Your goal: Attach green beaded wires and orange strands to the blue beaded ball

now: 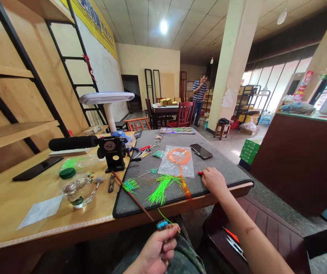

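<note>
Low in front of my lap, my left hand (163, 245) is closed around a bunch of thin stems topped with blue beads (161, 224). A thin green strand (165, 217) sticks up from between its thumb and finger. My right hand (214, 180) rests at the right of the grey mat (215, 161), fingers curled over a small red object (200, 173), mostly hidden. Between the hands lies a pile of bright green strands (162, 191). Behind it sits a clear plastic bag with an orange coil (178, 156). A smaller green bundle with teal beads (130, 185) lies by a brown stick (137, 200).
A phone (201, 151) and pliers and other small tools (143, 152) lie on the mat. Leftward stand a black clamp device (112, 154), a water jar (78, 190) and a lamp (108, 99). A stool (269, 228) holds scissors. A person (199, 91) stands far back.
</note>
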Demonstrator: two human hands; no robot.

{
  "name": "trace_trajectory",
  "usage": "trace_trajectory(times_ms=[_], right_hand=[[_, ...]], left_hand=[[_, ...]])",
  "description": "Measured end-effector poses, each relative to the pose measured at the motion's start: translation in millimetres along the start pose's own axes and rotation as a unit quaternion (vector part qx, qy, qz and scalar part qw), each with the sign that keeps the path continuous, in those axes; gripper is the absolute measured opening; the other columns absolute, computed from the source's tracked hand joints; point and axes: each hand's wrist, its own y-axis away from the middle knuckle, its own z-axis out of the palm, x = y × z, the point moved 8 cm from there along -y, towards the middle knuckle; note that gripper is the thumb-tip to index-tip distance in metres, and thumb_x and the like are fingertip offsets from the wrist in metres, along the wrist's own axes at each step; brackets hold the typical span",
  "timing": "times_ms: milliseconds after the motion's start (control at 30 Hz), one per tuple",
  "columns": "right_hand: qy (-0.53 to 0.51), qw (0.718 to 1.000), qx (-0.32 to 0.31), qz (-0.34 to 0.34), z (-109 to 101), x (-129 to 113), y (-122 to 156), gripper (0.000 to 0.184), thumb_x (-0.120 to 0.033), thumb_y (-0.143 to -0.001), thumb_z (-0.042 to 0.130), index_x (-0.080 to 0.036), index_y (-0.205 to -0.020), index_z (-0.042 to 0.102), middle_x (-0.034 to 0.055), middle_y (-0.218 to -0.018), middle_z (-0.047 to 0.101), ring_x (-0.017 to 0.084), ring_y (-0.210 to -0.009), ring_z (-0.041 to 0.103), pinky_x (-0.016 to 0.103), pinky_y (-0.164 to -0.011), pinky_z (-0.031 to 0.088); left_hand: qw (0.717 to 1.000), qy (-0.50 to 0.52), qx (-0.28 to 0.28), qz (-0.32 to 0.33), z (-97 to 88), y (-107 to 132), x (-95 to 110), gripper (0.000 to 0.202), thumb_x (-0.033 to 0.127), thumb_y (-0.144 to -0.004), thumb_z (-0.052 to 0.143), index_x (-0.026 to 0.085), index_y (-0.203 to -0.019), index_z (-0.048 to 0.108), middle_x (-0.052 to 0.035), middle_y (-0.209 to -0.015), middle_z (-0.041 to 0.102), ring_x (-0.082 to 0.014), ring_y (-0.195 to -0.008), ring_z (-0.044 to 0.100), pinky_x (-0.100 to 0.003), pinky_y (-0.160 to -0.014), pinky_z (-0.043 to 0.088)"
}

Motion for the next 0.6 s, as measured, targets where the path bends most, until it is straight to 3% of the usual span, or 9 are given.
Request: trace_trajectory(times_ms=[100, 233, 267, 333, 400, 433, 500, 600], right_hand=[[-0.05, 0.998, -0.006, 0.032, 0.7, 0.4, 9.3, 0.015, -0.016, -0.08, 0.048, -0.017, -0.073, 0.061, 0.0106, -0.076, 0.066, 0.022, -0.077, 0.059, 0.029, -0.071, 0.042], [-0.179, 0.981, -0.015, 0.073, 0.2, -27.6, 72.6, 0.027, -0.031, -0.091, 0.033, -0.019, -0.083, 0.056, 0.0014, -0.068, 0.059, 0.015, -0.058, 0.053, 0.024, -0.058, 0.041], [-0.339, 0.934, -0.039, 0.107, 9.7, -37.4, 94.0, 0.027, -0.037, -0.09, 0.037, -0.02, -0.079, 0.055, -0.0005, -0.064, 0.056, 0.014, -0.055, 0.05, 0.023, -0.055, 0.04], [-0.562, 0.796, -0.105, 0.2, 38.9, -61.6, 136.7, 0.039, -0.053, -0.086, 0.044, -0.019, -0.069, 0.054, -0.0031, -0.055, 0.049, 0.012, -0.049, 0.044, 0.022, -0.049, 0.037], [-0.646, 0.688, -0.147, 0.295, 67.3, -83.2, 170.4, 0.057, -0.067, -0.085, 0.039, -0.018, -0.061, 0.055, -0.0042, -0.048, 0.043, 0.01, -0.044, 0.037, 0.022, -0.045, 0.032], [-0.661, 0.657, -0.158, 0.326, 77.8, -91.8, 180.7, 0.061, -0.071, -0.083, 0.038, -0.017, -0.057, 0.054, -0.0053, -0.045, 0.039, 0.009, -0.042, 0.033, 0.021, -0.043, 0.028], [-0.666, 0.636, -0.164, 0.353, 90.6, -102.4, 188.3, 0.064, -0.073, -0.081, 0.041, -0.017, -0.051, 0.05, -0.0069, -0.042, 0.034, 0.007, -0.04, 0.028, 0.02, -0.041, 0.022], [-0.655, 0.644, -0.162, 0.36, 96.5, -107.4, 184.6, 0.062, -0.072, -0.076, 0.046, -0.019, -0.046, 0.046, -0.0075, -0.039, 0.031, 0.006, -0.038, 0.024, 0.021, -0.04, 0.017]], left_hand=[[1.0, 0.006, 0.002, 0.017, 5.9, 4.7, 5.3, 0.018, 0.007, -0.063, 0.08, 0.007, -0.072, 0.065, 0.0061, -0.056, 0.047, 0.0034, -0.037, 0.022, -0.011, -0.035, 0.006], [0.999, -0.02, -0.004, 0.046, 13.0, 6.3, 13.2, 0.033, 0.017, -0.052, 0.09, 0.008, -0.072, 0.065, 0.0105, -0.049, 0.036, 0.0027, -0.038, 0.021, -0.012, -0.036, 0.005], [0.998, -0.029, -0.007, 0.054, 14.5, 6.2, 14.7, 0.037, 0.02, -0.049, 0.091, 0.008, -0.072, 0.065, 0.0111, -0.048, 0.034, 0.0024, -0.038, 0.02, -0.013, -0.037, 0.004], [0.996, -0.048, -0.011, 0.067, 17.2, 6.0, 17.1, 0.041, 0.025, -0.047, 0.092, 0.009, -0.072, 0.066, 0.0115, -0.047, 0.034, 0.002, -0.039, 0.018, -0.013, -0.037, 0.004], [0.995, -0.066, -0.015, 0.078, 19.7, 6.2, 18.8, 0.042, 0.028, -0.047, 0.092, 0.009, -0.073, 0.066, 0.0116, -0.046, 0.033, 0.0014, -0.04, 0.017, -0.014, -0.038, 0.005], [0.994, -0.072, -0.017, 0.083, 20.7, 6.5, 19.5, 0.042, 0.029, -0.048, 0.092, 0.009, -0.073, 0.066, 0.0115, -0.045, 0.033, 0.0012, -0.04, 0.017, -0.014, -0.038, 0.006], [0.992, -0.081, -0.025, 0.092, 23.0, 7.4, 20.7, 0.04, 0.031, -0.05, 0.091, 0.009, -0.074, 0.066, 0.0112, -0.045, 0.034, 0.0008, -0.04, 0.016, -0.014, -0.039, 0.006], [0.988, -0.099, -0.034, 0.113, 26.5, 10.0, 23.4, 0.038, 0.032, -0.054, 0.089, 0.01, -0.074, 0.066, 0.0107, -0.046, 0.035, 0.0003, -0.041, 0.017, -0.015, -0.039, 0.007]])
